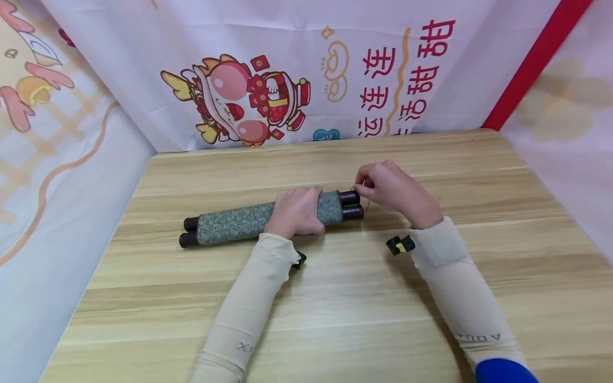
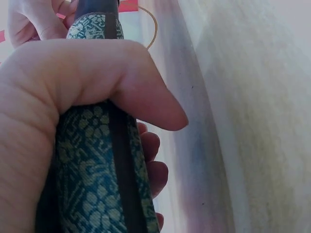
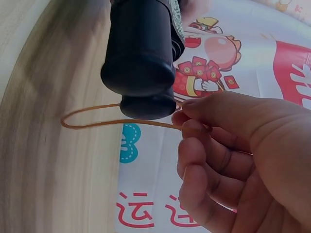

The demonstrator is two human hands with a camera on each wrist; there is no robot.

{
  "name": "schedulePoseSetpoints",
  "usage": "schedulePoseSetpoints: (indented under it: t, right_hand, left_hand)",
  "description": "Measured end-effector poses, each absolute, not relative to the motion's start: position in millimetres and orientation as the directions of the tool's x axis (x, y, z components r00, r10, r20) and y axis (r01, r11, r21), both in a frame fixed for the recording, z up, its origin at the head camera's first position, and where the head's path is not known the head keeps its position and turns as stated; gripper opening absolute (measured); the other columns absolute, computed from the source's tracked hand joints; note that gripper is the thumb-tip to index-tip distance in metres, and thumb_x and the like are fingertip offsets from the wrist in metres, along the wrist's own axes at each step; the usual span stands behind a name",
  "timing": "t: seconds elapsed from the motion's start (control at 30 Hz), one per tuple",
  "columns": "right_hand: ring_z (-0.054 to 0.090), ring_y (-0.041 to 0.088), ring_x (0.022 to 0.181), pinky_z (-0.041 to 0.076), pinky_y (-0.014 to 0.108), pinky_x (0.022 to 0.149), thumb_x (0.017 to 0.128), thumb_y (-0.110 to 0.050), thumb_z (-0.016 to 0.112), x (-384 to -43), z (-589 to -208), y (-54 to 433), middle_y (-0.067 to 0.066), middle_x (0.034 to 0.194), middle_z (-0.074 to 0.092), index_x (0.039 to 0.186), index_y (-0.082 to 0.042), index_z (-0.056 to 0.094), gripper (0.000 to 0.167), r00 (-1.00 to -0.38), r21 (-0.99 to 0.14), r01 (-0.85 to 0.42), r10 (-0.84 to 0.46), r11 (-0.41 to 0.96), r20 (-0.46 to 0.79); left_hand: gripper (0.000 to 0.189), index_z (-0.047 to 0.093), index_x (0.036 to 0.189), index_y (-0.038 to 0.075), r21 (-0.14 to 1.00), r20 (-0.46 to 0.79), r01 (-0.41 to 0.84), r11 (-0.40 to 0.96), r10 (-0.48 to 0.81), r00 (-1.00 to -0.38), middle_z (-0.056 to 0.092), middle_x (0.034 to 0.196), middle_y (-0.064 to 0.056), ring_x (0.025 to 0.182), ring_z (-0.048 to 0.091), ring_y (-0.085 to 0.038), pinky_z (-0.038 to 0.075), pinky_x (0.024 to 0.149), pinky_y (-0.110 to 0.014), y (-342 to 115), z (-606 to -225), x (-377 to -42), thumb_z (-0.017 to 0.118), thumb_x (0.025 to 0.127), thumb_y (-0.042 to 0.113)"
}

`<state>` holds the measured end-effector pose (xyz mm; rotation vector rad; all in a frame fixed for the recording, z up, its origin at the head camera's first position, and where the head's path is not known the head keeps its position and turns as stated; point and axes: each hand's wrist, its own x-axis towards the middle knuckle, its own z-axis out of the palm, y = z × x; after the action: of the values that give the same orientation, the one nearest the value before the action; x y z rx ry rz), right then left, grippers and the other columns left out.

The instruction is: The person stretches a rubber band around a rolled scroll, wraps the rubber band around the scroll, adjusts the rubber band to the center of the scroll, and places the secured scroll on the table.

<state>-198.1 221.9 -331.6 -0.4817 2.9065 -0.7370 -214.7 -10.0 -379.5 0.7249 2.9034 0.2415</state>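
From the head camera, a rolled scroll (image 1: pixel 234 222) sits at a slant on, or perhaps just above, the wooden table (image 1: pixel 335 308), dark knobs (image 1: pixel 353 213) jutting from both ends. The left hand (image 1: pixel 296 213) grips it right of the middle; the right hand (image 1: pixel 395 186) is just beside its right end. In the left wrist view, the thumb crosses the green patterned cloth (image 2: pixel 92 179), with fingertips showing past its edge. In the right wrist view, the right thumb and fingers pinch a thin orange cord (image 3: pixel 97 125) that loops out beside the knobs.
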Motion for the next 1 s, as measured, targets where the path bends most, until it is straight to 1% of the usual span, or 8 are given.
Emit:
schedulePoseSetpoints:
  t: [0.17,0.37,0.57,0.8,1.0]
  right_hand:
    - [0.062,0.021,0.079,0.056,0.034,0.073,0.103,-0.017,0.067,-197,-331,220,0.008,0.092,0.073,0.105,-0.008,0.076,0.013,-0.941,-0.473,-0.282,-0.337,0.835,-0.033]
    - [0.062,0.022,0.079,0.057,0.034,0.074,0.103,-0.017,0.067,-196,-330,219,0.008,0.091,0.072,0.104,-0.008,0.075,0.013,-0.944,-0.465,-0.274,-0.327,0.842,-0.037]
    - [0.062,0.021,0.077,0.056,0.033,0.071,0.102,-0.018,0.068,-196,-329,216,0.008,0.090,0.072,0.103,-0.008,0.075,0.012,-0.942,-0.472,-0.277,-0.334,0.837,-0.038]
    - [0.063,0.021,0.077,0.058,0.032,0.071,0.101,-0.017,0.070,-194,-328,213,0.009,0.090,0.073,0.102,-0.007,0.075,0.011,-0.942,-0.484,-0.274,-0.334,0.831,-0.040]
    - [0.064,0.021,0.078,0.058,0.032,0.073,0.102,-0.018,0.070,-191,-326,211,0.008,0.092,0.073,0.103,-0.007,0.074,0.012,-0.943,-0.482,-0.258,-0.326,0.837,-0.061]
  left_hand:
    - [0.080,0.060,0.142,0.017,0.188,-0.093,0.429,0.884,0.451,-0.888,0.072,0.108,-0.003,0.093,0.068,-0.025,0.055,0.070,-0.049,-11,-378,-216,0.083,0.068,0.036]
    - [0.080,0.061,0.141,0.018,0.184,-0.073,0.405,0.896,0.423,-0.903,0.074,0.110,-0.004,0.092,0.069,-0.026,0.057,0.069,-0.051,-12,-377,-216,0.085,0.067,0.039]
    - [0.073,0.062,0.136,0.017,0.195,-0.051,0.391,0.900,0.407,-0.912,0.072,0.102,-0.004,0.085,0.067,-0.026,0.056,0.067,-0.051,-15,-375,-216,0.084,0.069,0.037]
    - [0.079,0.060,0.142,0.016,0.210,-0.040,0.368,0.906,0.384,-0.922,0.072,0.101,-0.005,0.079,0.066,-0.027,0.056,0.064,-0.050,-16,-372,-215,0.085,0.071,0.038]
    - [0.079,0.061,0.140,0.014,0.214,-0.027,0.357,0.909,0.371,-0.928,0.070,0.096,-0.003,0.076,0.065,-0.027,0.054,0.061,-0.048,-18,-371,-216,0.087,0.070,0.039]
